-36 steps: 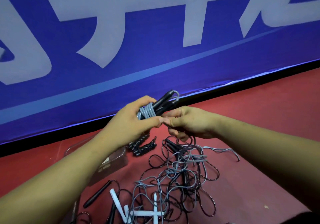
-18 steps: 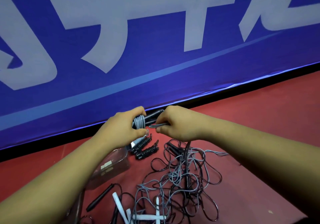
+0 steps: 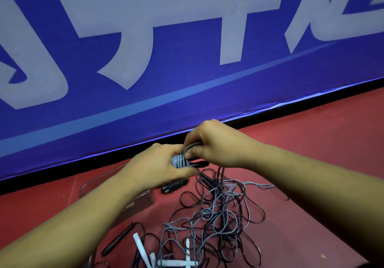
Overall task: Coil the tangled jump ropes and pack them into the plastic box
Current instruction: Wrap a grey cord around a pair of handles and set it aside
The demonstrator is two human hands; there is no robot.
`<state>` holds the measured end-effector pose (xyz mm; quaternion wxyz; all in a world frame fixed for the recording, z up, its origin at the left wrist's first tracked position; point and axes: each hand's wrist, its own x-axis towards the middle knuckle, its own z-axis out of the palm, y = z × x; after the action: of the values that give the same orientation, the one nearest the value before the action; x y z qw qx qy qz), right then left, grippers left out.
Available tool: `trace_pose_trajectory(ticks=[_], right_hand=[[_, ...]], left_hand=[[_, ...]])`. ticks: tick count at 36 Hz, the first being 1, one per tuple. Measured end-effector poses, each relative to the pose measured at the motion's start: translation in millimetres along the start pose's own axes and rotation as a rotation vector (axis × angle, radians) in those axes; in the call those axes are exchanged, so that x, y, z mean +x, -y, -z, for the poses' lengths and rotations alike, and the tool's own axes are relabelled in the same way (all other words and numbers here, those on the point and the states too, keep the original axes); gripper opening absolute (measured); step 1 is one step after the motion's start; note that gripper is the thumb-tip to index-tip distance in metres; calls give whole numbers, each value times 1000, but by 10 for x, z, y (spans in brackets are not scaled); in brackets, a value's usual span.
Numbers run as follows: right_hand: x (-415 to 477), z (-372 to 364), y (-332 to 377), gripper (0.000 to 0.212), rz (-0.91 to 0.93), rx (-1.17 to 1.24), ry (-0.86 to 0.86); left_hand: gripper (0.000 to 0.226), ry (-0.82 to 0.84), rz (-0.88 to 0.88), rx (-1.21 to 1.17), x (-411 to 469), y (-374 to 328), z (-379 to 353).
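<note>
Clear plastic box (image 3: 97, 184) beside coiled rope (image 3: 175, 184)

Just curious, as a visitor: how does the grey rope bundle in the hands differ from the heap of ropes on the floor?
The grey rope bundle is wound in tight, neat turns; the heap is loose, crossing loops. The bundle is held up by the left hand and right hand; the heap lies on the red floor. The bundle's turns are all grey; the heap mixes grey and black. Both are thin cord.
</note>
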<state>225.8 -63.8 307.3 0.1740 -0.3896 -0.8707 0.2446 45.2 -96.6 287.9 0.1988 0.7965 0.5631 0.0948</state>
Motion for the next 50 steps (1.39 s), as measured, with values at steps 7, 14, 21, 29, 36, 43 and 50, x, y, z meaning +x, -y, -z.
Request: trace_pose_trajectory(ticks=[7,14,21,29,36,43,50], right_hand=[[-35,97,-64,18,-85,258,81],[-143,40,-452,9,-222,1057,319],[-199,37,-565,7,-310,1328,333],[-132,-95,-598,40,-413,1081,212],[-160,-146,-552,23,-430,816,189],[-138,-93,-360,19,-320,660,192],[-2,-162,30,15,-58,-202,254]], left_hand=[[16,169,-74,-80,-57,10,4],[36,204,-130,-369,-100,-77,4],[30,200,-122,-667,-104,-77,78],[54,90,-34,-959,-26,-141,44],[19,-77,157,-1061,55,-75,19],[23,-179,280,-785,146,188,80],[33,86,220,258,205,203,-114]])
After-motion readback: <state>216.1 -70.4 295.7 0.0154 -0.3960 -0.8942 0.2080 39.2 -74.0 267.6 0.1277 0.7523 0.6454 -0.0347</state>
